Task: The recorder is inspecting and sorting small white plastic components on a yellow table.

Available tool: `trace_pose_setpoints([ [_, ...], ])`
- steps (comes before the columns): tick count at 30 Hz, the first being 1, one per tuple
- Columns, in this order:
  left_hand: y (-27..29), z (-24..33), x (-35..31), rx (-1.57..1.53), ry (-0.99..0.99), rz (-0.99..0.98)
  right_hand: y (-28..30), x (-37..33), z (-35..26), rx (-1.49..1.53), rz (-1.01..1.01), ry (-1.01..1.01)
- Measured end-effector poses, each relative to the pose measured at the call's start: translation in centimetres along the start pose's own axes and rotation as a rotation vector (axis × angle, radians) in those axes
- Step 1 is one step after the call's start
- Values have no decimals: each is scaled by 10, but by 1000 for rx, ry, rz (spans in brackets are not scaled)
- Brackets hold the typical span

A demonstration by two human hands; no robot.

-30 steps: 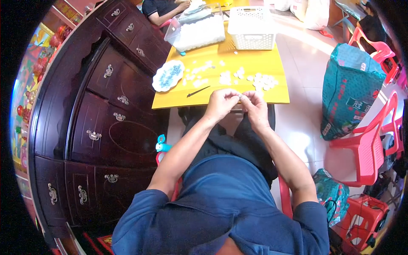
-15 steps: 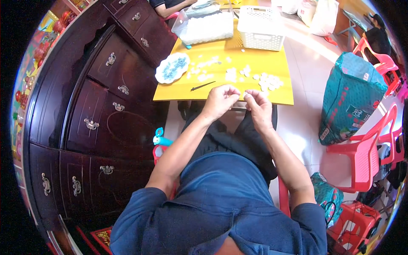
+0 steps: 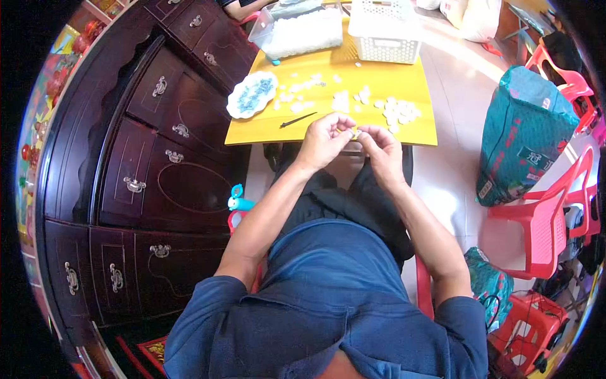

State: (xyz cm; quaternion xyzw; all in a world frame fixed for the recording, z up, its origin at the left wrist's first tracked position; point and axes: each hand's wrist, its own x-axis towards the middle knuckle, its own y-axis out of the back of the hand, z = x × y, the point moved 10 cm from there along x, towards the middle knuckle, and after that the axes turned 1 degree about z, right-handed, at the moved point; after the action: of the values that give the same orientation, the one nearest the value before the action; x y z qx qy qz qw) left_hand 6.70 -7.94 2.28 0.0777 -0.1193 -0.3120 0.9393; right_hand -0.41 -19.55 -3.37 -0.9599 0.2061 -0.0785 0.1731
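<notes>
My left hand (image 3: 323, 141) and my right hand (image 3: 384, 153) meet just past the near edge of the yellow table (image 3: 252, 133). Both are closed, with thumbs and fingertips pinched together around something small and pale that I cannot make out. Beyond them on the tabletop lie loose small white pieces (image 3: 399, 112), gathered in a heap at the right and scattered toward the middle. A thin black tool (image 3: 298, 120) rests left of my hands. Farther left, a white scalloped dish (image 3: 237, 108) holds small blue pieces (image 3: 254, 95).
A clear bin (image 3: 297, 43) filled with white pieces and a white perforated basket (image 3: 386, 49) stand at the table's far side. Dark drawers (image 3: 183, 196) line the left. At right are a big teal bag (image 3: 527, 139) and red plastic chairs (image 3: 536, 234). Another person's arm (image 3: 245, 9) shows at the back.
My two hands have come closer, so their fingertips now meet. The view has shifted slightly; the things on the table look unmoved.
</notes>
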Motion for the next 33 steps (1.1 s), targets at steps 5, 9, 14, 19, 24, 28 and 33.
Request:
trace_pose_setpoints([
  [5, 1, 1, 2, 59, -49, 1, 3, 1, 5, 1, 2, -8],
  [9, 0, 3, 2, 134, -68, 17, 4, 2, 5, -22, 9, -4],
  [14, -3, 15, -1, 254, -102, 50, 6, 2, 8, -56, 11, -16],
  [19, -7, 15, 0, 296, -85, 35, 7, 4, 12, -19, 0, -19],
  [24, -9, 10, 6, 264, -79, -7, 10, 4, 10, 5, 20, -51],
  [28, -8, 8, 17, 237, -112, -68, 17, 8, 7, 56, 36, -19],
  [33, -1, 4, 39, 289, -120, -58, 31, 9, 6, 150, 149, -103],
])
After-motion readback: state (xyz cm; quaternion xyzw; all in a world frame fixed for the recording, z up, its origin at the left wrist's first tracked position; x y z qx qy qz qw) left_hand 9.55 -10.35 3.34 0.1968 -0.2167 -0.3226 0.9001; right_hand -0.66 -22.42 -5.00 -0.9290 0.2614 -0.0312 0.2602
